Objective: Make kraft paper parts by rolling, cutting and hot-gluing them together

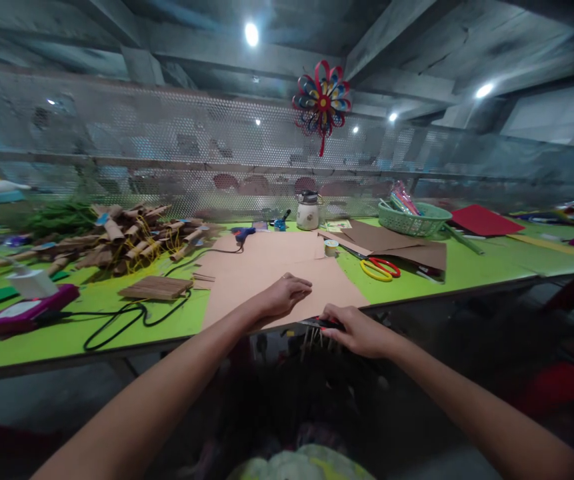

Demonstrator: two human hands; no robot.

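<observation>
A large sheet of tan paper (251,280) lies on the table in front of me and reaches its near edge. My left hand (287,295) is over the paper's near part, its fingers stretched out close together with nothing visible in them. I cannot tell whether it presses on the sheet. At the table's edge, my right hand (349,328) is closed around a slim black tool (331,324), with a thin grey end pointing left. Its exact kind is partly hidden by my fingers.
Scissors (379,269) with yellow and red handles lie right of the sheet, by brown cardboard (391,243). A glue gun (243,234) trails a black cord to a purple power strip (31,310). Left are rolled brown tubes (137,240); behind stand a white jar (307,213) and green basket (411,223).
</observation>
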